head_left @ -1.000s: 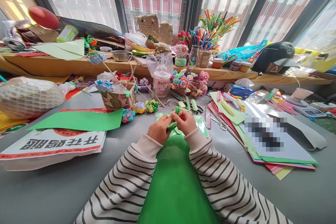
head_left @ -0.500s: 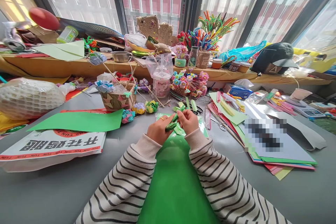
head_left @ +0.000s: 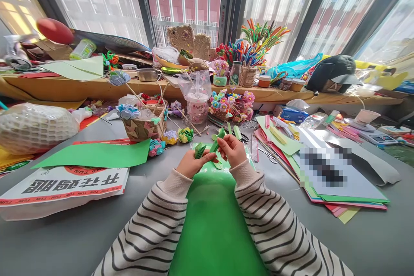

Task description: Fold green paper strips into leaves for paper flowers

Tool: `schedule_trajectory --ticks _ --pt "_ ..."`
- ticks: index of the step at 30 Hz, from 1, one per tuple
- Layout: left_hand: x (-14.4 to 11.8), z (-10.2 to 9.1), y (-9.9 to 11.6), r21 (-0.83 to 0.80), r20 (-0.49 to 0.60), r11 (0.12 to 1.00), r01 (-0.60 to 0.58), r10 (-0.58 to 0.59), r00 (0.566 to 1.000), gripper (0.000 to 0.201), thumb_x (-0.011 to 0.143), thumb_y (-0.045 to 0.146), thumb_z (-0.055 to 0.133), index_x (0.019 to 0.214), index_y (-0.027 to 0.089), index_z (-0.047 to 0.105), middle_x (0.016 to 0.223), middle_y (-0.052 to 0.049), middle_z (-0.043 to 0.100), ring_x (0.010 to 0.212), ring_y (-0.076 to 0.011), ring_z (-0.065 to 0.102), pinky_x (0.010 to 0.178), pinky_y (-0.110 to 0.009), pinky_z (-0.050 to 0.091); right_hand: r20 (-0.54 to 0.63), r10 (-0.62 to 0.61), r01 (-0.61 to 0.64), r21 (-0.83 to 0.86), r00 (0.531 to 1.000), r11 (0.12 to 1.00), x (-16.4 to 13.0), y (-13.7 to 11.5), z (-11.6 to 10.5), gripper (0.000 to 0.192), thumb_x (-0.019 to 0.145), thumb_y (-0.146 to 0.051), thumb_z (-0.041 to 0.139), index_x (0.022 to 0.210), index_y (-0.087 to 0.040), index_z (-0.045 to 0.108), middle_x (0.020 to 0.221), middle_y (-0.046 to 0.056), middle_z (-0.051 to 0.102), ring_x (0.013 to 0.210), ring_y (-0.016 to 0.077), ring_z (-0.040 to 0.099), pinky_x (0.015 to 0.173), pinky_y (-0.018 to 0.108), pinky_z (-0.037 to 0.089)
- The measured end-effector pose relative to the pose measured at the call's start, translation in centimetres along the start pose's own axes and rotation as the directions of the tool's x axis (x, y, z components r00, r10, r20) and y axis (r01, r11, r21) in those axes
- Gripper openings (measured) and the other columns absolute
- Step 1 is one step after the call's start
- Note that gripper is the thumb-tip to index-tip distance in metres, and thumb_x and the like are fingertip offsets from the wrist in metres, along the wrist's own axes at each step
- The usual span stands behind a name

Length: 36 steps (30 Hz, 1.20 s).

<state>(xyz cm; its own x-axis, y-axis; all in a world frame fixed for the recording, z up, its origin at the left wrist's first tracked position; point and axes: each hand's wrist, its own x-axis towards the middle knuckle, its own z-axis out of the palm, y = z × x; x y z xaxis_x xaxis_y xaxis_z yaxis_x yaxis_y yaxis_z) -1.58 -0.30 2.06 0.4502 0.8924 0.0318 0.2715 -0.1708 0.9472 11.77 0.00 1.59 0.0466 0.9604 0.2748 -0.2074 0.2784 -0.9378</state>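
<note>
Head view: both hands pinch one pleated green paper strip above the surface.
Left hand (head_left: 191,164) grips the fanned end (head_left: 199,150); the strip (head_left: 214,145) runs between them to the right hand (head_left: 232,150), apparently clamped on its upper end.

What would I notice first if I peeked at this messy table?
Right in the middle, the left hand and right hand hold a pleated green paper piece over a big green sheet. Behind them on the window ledge, a bright bunch of pipe cleaners sticks up. At the left lies a white bag with bold printed characters, with a flat green paper sheet on top of it.
</note>
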Motion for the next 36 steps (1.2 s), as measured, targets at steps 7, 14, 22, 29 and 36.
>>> schedule_trajectory --ticks 7,14,22,29,36 --pt "-0.1 0.1 0.1 -0.026 -0.037 1.0 -0.016 0.015 0.999 0.031 0.067 0.04 0.049 0.051 0.014 0.046 0.032 0.009 0.02 0.031 -0.0027 0.019 0.035 -0.021 0.011 0.068 -0.01 0.014 -0.053 0.998 0.998 0.2 -0.2 -0.6 0.023 0.061 -0.036 0.056 0.059 -0.017 0.044 0.042 -0.007 0.045 0.032 0.0043 0.038 0.03 0.017 0.031" --pt "-0.3 -0.4 -0.1 -0.158 0.116 0.986 0.056 -0.038 0.992 0.032 0.068 0.045 0.046 0.054 0.015 0.046 0.032 0.008 0.02 0.029 -0.003 0.016 0.034 -0.022 0.007 0.191 0.002 -0.007 0.023 0.982 1.0 0.4 -1.2 -1.2 0.028 0.057 -0.031 0.06 0.082 -0.017 0.058 0.067 0.0 0.058 0.047 0.0064 0.047 0.039 0.019 0.038" --pt "-0.2 -0.1 -0.1 -0.146 0.102 0.989 0.038 -0.023 0.994 0.031 0.068 0.043 0.046 0.054 0.016 0.045 0.031 0.008 0.021 0.029 -0.0032 0.017 0.034 -0.022 0.008 0.163 0.014 -0.02 0.032 0.987 0.999 0.2 -0.8 -1.2 0.022 0.061 -0.031 0.057 0.079 -0.017 0.061 0.071 0.001 0.062 0.044 0.0051 0.046 0.044 0.02 0.041" --pt "-0.1 0.3 0.1 -0.093 0.0 0.996 0.003 -0.003 1.0 0.031 0.07 0.04 0.045 0.052 0.015 0.045 0.031 0.008 0.021 0.029 -0.0036 0.019 0.033 -0.021 0.012 0.06 0.071 -0.069 -0.036 0.996 0.997 0.3 -0.1 -0.8 0.021 0.059 -0.035 0.058 0.063 -0.014 0.06 0.044 -0.003 0.053 0.04 0.007 0.047 0.041 0.02 0.04" --pt "-0.1 1.0 -0.4 0.331 -0.174 0.925 -0.187 0.254 0.951 0.032 0.072 0.038 0.043 0.056 0.014 0.057 0.053 0.0 0.054 0.051 -0.0092 0.046 0.051 -0.021 0.034 -0.039 -0.028 0.02 -0.182 0.999 0.983 0.0 0.0 -0.6 0.023 0.063 -0.037 0.054 0.055 -0.016 0.053 0.038 -0.004 0.049 0.034 0.007 0.043 0.036 0.02 0.036"
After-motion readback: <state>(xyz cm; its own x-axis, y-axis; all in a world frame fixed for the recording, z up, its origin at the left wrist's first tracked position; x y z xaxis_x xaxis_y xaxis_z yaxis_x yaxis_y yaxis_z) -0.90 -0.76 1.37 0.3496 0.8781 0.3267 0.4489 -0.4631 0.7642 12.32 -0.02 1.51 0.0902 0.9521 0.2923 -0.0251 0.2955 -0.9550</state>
